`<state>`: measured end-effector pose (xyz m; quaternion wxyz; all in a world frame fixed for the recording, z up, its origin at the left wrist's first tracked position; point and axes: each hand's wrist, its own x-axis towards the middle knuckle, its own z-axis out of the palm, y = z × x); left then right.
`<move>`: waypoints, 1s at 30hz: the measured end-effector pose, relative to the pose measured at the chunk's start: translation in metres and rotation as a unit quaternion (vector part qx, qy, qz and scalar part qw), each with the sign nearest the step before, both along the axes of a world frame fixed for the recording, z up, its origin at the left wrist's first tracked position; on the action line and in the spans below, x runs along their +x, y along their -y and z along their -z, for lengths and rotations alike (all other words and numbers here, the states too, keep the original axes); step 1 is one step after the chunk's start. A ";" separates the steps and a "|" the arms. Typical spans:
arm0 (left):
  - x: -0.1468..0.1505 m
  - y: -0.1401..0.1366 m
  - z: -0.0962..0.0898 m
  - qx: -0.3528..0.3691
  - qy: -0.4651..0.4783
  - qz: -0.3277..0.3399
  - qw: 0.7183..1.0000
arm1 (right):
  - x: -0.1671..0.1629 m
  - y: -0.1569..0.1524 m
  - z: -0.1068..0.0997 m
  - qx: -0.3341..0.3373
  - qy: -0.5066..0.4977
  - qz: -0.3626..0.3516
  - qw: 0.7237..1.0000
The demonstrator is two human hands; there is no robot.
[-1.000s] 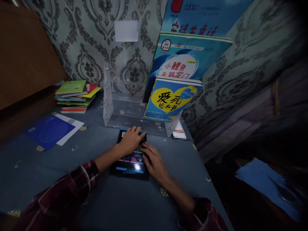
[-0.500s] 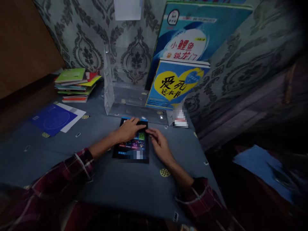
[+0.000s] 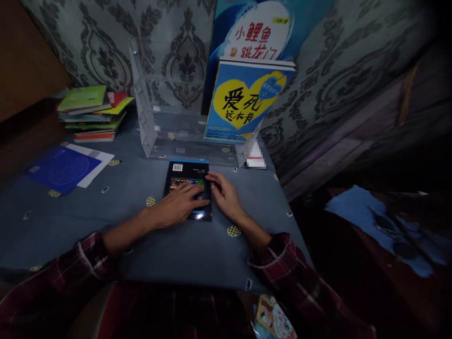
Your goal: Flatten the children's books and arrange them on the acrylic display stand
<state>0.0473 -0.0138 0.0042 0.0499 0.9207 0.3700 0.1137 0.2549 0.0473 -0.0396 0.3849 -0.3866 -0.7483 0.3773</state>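
Note:
A black book point(image 3: 189, 168) with a barcode and a blue strip along its far edge lies flat on the cloth-covered table. My left hand point(image 3: 181, 203) rests on the lower part of its cover, palm down with the fingers spread, and hides some of the pictures there. Beside the book's right edge is my right hand point(image 3: 227, 197), fingers slightly bent with a gap to the thumb. Its fingertips are at the upper right edge; whether they touch it I cannot tell. Neither hand is wrapped round anything.
Behind the book stands a clear plastic rack point(image 3: 190, 148) holding a blue-and-yellow book point(image 3: 243, 101) and a larger teal book point(image 3: 310, 23). To the left are a stack of books point(image 3: 90, 110) and a blue booklet point(image 3: 67, 169). A blurred white item point(image 3: 256, 157) sits by the rack.
My left hand has slid from the upper part of the black book toward its near end. My right hand stays by the right edge. The camera view has shifted, moving the surroundings leftward and up.

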 end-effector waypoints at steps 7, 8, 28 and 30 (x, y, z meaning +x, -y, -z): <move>-0.004 0.002 0.003 0.009 0.007 0.025 1.000 | 0.001 0.004 0.005 0.108 0.072 -0.011 0.991; -0.005 0.003 0.005 0.011 0.008 0.024 1.000 | 0.001 0.004 0.006 0.125 0.082 -0.014 0.989; -0.080 -0.055 0.032 0.035 0.170 -0.225 0.959 | -0.019 -0.039 -0.009 0.152 0.182 -0.024 0.971; -0.084 -0.058 0.039 0.031 0.155 -0.228 0.961 | -0.024 -0.047 -0.007 0.166 0.206 -0.013 0.964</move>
